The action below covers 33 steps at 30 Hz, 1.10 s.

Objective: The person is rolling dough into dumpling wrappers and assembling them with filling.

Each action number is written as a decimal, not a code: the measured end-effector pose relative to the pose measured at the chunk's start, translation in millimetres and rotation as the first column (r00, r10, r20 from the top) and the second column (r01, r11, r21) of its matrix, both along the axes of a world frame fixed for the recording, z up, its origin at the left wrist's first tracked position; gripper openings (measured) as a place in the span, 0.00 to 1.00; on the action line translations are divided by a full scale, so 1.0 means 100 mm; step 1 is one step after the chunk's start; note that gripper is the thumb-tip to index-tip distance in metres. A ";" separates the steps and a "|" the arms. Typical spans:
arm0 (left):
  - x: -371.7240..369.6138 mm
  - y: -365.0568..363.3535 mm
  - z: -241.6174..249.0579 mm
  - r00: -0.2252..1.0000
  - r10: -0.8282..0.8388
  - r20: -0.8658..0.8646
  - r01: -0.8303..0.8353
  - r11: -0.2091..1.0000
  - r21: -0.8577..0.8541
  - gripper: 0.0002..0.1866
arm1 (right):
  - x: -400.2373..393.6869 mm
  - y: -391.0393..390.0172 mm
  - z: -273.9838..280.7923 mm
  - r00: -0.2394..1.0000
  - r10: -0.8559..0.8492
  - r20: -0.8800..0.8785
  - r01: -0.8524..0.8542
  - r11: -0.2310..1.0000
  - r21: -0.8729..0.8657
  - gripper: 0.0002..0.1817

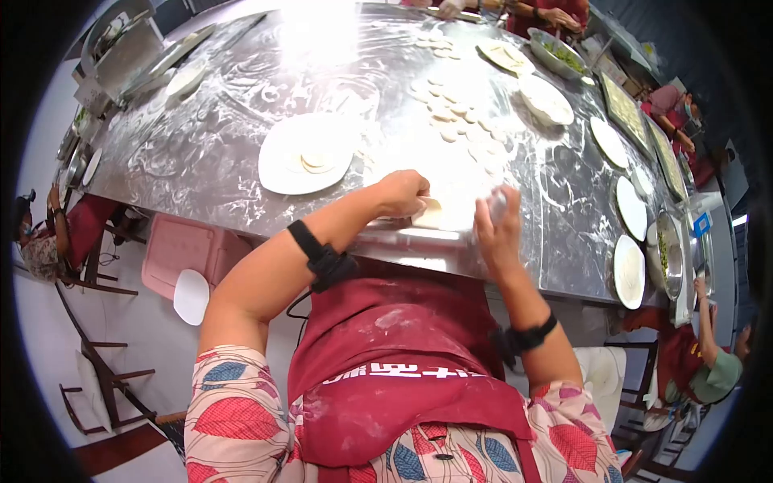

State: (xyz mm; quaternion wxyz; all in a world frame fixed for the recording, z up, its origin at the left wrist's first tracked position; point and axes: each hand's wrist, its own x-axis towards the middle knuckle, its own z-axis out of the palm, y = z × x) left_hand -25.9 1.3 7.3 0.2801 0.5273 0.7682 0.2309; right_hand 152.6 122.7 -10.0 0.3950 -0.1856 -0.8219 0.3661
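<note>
Near the front edge of the floured metal table [233,97], my left hand [403,194] is closed with its fingertips pinching the edge of a small round dough wrapper [431,214]. The wrapper lies close to the table's edge. To its right, my right hand [501,233] is curled around a greyish rolling pin [498,204], blurred and mostly hidden by the fingers. A white plate [278,157] behind my left forearm carries a few flat wrappers [317,158]. Beyond my hands, several small dough pieces [451,113] are scattered in flour.
White plates [630,208] line the right side, near long trays [624,113] and a metal bowl of green filling [557,55]. A pink bin [181,253] stands below the table at left. Other people work at the far side, right [713,366] and left [44,241].
</note>
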 end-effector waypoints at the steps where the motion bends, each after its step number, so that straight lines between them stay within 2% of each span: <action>1: 0.03 -0.06 0.04 0.990 0.079 0.113 -0.080 0.997 0.004 0.08 | 0.07 -0.05 -0.02 0.999 0.013 -0.030 -0.013 1.000 -0.021 0.17; 4: 0.07 -0.06 0.05 0.997 -0.002 0.081 0.002 1.000 0.001 0.07 | -0.09 0.00 -0.01 1.000 -0.001 -0.023 0.001 1.000 -0.006 0.16; 8: 0.08 0.13 0.03 0.992 0.073 -0.106 -0.067 0.996 0.060 0.09 | -0.56 0.17 0.12 0.999 -0.027 -0.017 0.028 0.996 0.087 0.16; 9: 0.07 0.13 0.05 0.997 0.071 0.028 -0.071 0.997 0.009 0.10 | -0.52 0.16 0.14 0.997 -0.076 -0.004 0.076 0.985 0.155 0.15; 12: 0.04 0.05 0.02 1.000 -0.005 0.001 0.005 1.000 -0.017 0.10 | -0.07 0.01 0.03 0.999 -0.023 -0.028 0.025 0.997 0.069 0.15; 15: 0.02 -0.02 0.08 0.996 0.002 0.091 0.000 1.000 -0.024 0.10 | 0.13 -0.15 0.05 0.998 0.015 -0.056 -0.019 0.998 -0.068 0.15; 16: 0.05 -0.04 0.12 0.993 -0.017 0.116 0.023 0.999 -0.049 0.10 | 0.06 -0.14 0.05 0.999 -0.004 -0.046 0.004 1.000 -0.009 0.15; 18: 0.05 0.05 0.06 0.999 -0.018 0.032 0.018 1.000 -0.011 0.10 | -0.30 0.06 0.13 0.998 -0.049 -0.039 0.054 0.992 0.117 0.15; 20: 0.03 0.16 0.01 0.996 0.006 -0.088 0.000 0.998 0.070 0.10 | -0.57 0.18 0.14 0.999 -0.038 0.000 0.038 0.992 0.119 0.15; 21: 0.03 0.19 0.01 0.998 0.062 -0.010 -0.062 0.997 0.051 0.10 | -0.60 0.20 0.13 1.000 -0.020 -0.013 0.021 0.994 0.105 0.16; 24: 0.04 0.12 0.04 0.999 -0.025 0.047 0.026 1.000 -0.013 0.10 | -0.24 0.11 0.09 1.000 -0.020 -0.021 0.024 0.980 0.197 0.16; 26: -0.02 0.08 -0.02 0.997 -0.020 0.078 0.021 1.000 -0.011 0.11 | 0.11 -0.06 -0.03 0.999 0.037 -0.022 -0.038 0.996 -0.077 0.16; 28: -0.01 0.03 -0.01 0.987 0.013 0.161 -0.003 0.998 -0.061 0.11 | 0.13 -0.11 0.00 0.999 0.023 -0.048 -0.024 1.000 -0.015 0.15; 29: 0.00 0.01 0.04 0.995 -0.044 0.094 0.051 0.996 -0.072 0.11 | 0.04 -0.08 0.04 0.999 0.005 -0.045 -0.004 1.000 0.020 0.15; 31: 0.04 0.05 0.06 0.999 -0.037 0.025 0.038 0.999 -0.022 0.10 | -0.25 0.07 0.09 0.999 -0.026 -0.034 0.030 0.992 0.125 0.15; 33: 0.04 0.13 0.05 0.995 -0.018 -0.094 0.026 0.996 0.081 0.10 | -0.52 0.16 0.16 1.000 -0.016 -0.001 0.016 0.997 0.082 0.15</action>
